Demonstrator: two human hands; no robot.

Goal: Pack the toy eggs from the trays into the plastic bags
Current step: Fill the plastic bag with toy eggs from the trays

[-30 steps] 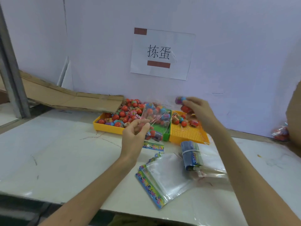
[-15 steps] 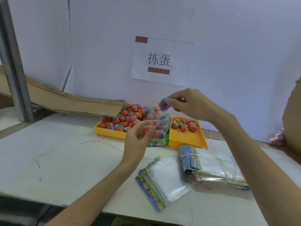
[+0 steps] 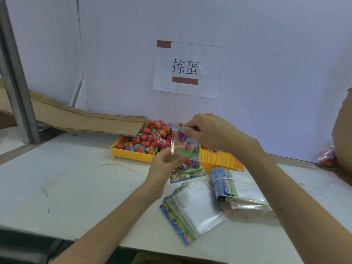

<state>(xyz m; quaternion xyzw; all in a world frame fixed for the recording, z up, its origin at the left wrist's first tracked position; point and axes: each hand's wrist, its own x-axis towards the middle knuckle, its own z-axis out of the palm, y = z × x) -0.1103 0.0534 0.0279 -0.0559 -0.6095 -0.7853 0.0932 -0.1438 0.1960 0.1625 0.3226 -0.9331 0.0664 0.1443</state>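
My left hand (image 3: 165, 166) holds a clear plastic bag (image 3: 187, 159) upright by its open edge; a red egg and a few others lie at its bottom. My right hand (image 3: 211, 133) pinches a toy egg (image 3: 181, 137) with a purple and blue wrapper at the bag's mouth. Behind, a yellow tray (image 3: 131, 153) is heaped with red toy eggs (image 3: 152, 138). A second yellow tray (image 3: 221, 161) on the right is mostly hidden by my right hand.
Empty bags with colourful headers (image 3: 190, 208) lie on the white table near the front. A banded bundle of bags (image 3: 224, 183) lies to their right. Cardboard (image 3: 85, 119) leans at the back left. A filled bag (image 3: 327, 157) sits far right by the wall.
My right hand has carried the egg from above the right tray leftward and down to the bag's mouth. The left hand still holds the bag up.
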